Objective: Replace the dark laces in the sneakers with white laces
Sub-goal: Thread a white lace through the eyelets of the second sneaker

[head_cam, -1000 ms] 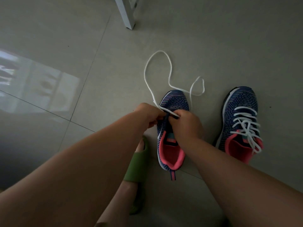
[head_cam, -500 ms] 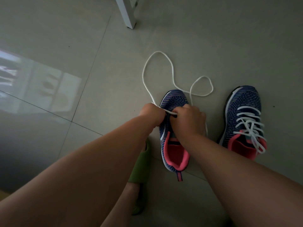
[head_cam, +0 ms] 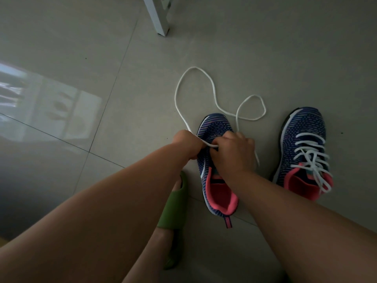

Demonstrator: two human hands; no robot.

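Two blue knit sneakers with pink linings stand on the grey tiled floor. The left sneaker (head_cam: pixel 215 127) lies under both my hands. A long white lace (head_cam: pixel 212 86) runs from its eyelets and loops over the floor beyond the toe. My left hand (head_cam: pixel 186 142) is curled at the sneaker's left edge and pinches the lace where it crosses the shoe. My right hand (head_cam: pixel 233 152) is curled over the eyelet area and holds the lace's other side; one lace end hangs past its right edge. The right sneaker (head_cam: pixel 302 139) is fully laced in white, untied.
My foot in a green slide sandal (head_cam: pixel 173 207) rests just left of the left sneaker's heel. A white furniture leg (head_cam: pixel 160 19) stands on the floor at the top. A bright window reflection lies on the tiles at the left.
The loop of lace on the floor has grown wider and shifted right. My right hand has moved slightly forward over the eyelets. Both hands stay on the left sneaker.
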